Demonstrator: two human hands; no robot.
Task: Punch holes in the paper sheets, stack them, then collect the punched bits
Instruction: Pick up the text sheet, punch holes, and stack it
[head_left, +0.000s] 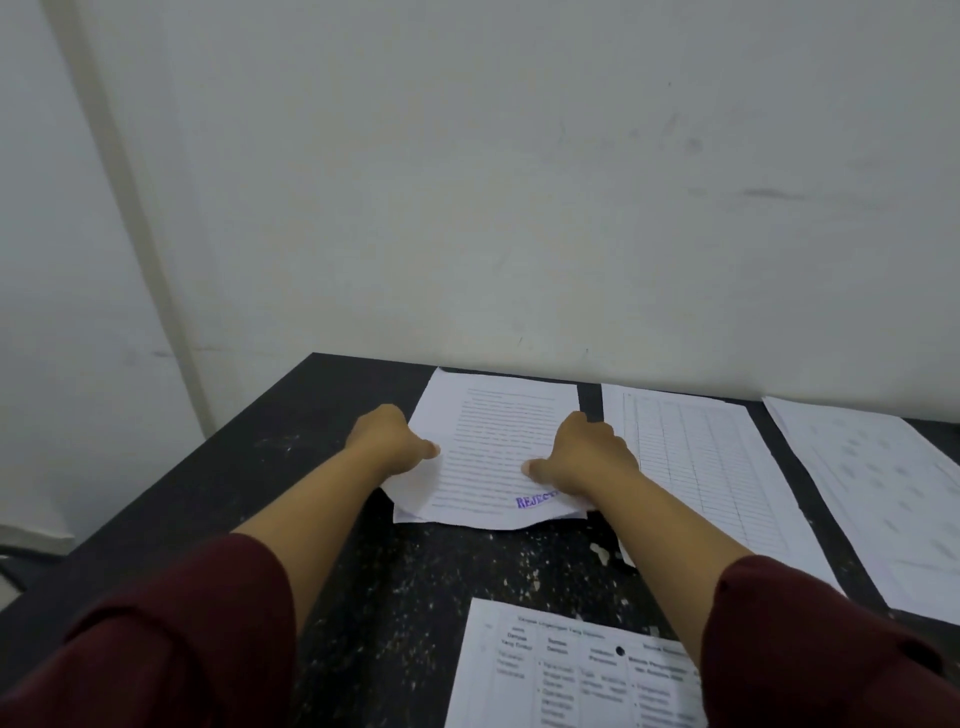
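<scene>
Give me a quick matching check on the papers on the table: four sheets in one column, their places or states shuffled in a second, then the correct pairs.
Things:
1. stamped sheets
2. ruled table sheet
3. far right sheet
4. punched sheet

Places or states:
A. nearest the camera, with a dark hole
B. at the right edge of the view
C. gripped at both sides by left hand and right hand
D. lying flat just right of the held sheets

Pairs: 1-C, 2-D, 3-B, 4-A

Dark maroon sleeves (171, 639) are pushed up both forearms, hands bare.
</scene>
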